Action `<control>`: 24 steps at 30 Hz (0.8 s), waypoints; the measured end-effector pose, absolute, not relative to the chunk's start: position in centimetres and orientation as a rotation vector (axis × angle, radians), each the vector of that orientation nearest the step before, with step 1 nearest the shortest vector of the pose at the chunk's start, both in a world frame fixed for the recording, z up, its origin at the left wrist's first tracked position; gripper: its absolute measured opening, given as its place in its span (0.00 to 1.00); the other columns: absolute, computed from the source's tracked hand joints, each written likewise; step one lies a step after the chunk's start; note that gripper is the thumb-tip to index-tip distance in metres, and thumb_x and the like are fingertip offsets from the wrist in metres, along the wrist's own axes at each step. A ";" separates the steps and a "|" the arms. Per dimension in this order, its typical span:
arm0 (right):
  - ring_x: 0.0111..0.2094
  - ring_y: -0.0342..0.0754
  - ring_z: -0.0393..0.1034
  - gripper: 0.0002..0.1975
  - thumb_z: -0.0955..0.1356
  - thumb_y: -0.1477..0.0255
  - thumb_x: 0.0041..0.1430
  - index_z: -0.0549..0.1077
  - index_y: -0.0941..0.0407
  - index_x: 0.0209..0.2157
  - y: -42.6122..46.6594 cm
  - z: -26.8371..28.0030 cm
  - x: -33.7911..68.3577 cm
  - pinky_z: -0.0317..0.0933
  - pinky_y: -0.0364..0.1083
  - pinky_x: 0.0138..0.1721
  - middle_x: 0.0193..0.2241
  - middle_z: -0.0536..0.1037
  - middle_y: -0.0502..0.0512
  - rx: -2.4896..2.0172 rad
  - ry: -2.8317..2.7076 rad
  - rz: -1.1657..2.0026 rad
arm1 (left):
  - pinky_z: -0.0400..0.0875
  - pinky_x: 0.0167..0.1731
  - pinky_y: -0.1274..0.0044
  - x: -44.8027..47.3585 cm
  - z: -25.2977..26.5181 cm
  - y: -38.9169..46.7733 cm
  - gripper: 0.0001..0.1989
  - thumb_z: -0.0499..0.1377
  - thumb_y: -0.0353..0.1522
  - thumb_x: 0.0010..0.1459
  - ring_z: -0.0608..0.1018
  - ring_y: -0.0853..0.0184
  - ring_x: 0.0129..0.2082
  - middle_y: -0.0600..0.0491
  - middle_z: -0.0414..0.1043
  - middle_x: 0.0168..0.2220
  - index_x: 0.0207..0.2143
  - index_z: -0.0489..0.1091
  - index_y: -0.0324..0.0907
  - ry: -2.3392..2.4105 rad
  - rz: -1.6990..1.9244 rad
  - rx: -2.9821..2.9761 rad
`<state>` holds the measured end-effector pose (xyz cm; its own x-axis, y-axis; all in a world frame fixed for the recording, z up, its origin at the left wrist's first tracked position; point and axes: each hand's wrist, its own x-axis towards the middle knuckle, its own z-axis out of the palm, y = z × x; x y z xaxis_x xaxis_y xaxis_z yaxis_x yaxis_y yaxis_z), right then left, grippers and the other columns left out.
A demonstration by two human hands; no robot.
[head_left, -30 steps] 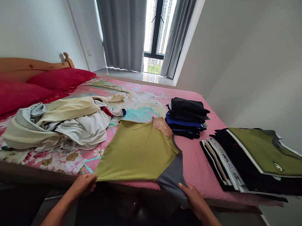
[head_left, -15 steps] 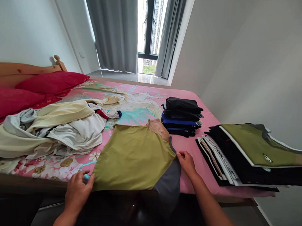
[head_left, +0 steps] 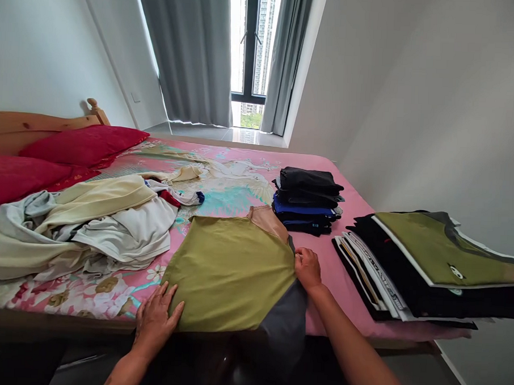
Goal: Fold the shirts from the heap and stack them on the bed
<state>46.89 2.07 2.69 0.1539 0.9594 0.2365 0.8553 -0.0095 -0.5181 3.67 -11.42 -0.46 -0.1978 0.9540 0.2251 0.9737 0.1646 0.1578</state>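
Note:
An olive-green T-shirt (head_left: 232, 271) with a tan shoulder panel and a dark grey sleeve lies spread at the near edge of the bed. Its grey sleeve hangs over that edge. My left hand (head_left: 157, 316) rests with fingers outstretched on the shirt's lower left side. At the shirt's right, by the dark collar, my right hand (head_left: 308, 268) has its fingers closed on the fabric edge. Right of this hand stands a stack of folded shirts (head_left: 390, 266), topped by a similar olive shirt with a small panda print.
A loose heap of white, cream and grey clothes (head_left: 111, 220) lies on the left of the bed (head_left: 227, 182). Folded dark clothes (head_left: 310, 197) are piled behind the shirt. Red pillows (head_left: 84, 145) lean near the wooden headboard (head_left: 38, 125). A wall runs along the right.
My left hand has moved right and settled onto the shirt's left edge. My right hand has shifted slightly up and left and closed on the collar edge. The view has shifted slightly.

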 end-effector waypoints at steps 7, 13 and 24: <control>0.54 0.50 0.61 0.19 0.60 0.75 0.58 0.69 0.56 0.51 6.2 2.1 44.7 0.52 0.46 0.54 0.51 0.71 0.57 -1.855 -1.945 0.367 | 0.42 0.61 0.58 5.7 0.2 -9.4 0.22 0.50 0.39 0.60 0.55 0.58 0.64 0.47 0.57 0.63 0.56 0.66 0.47 -2.404 -0.398 -1.799; 0.49 0.54 0.66 0.24 0.57 0.69 0.61 0.64 0.55 0.57 11.0 0.9 47.9 0.59 0.50 0.46 0.51 0.70 0.63 -2.143 -1.670 0.451 | 0.36 0.62 0.58 6.4 -0.9 -9.6 0.24 0.50 0.39 0.60 0.54 0.57 0.65 0.44 0.57 0.63 0.57 0.65 0.43 -2.295 -0.400 -1.784; 0.40 0.58 0.70 0.18 0.61 0.66 0.55 0.76 0.60 0.40 13.4 0.4 49.4 0.62 0.53 0.39 0.40 0.75 0.69 -2.195 -1.582 0.522 | 0.36 0.62 0.57 6.3 -0.8 -10.1 0.24 0.50 0.40 0.60 0.55 0.56 0.64 0.45 0.57 0.63 0.58 0.64 0.44 -2.314 -0.383 -1.793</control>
<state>49.44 13.42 0.42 0.2958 0.9523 -0.0749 0.8097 -0.2916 -0.5092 6.26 -10.10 -0.85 -0.2508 0.9193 0.3034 0.9680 0.2353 0.0871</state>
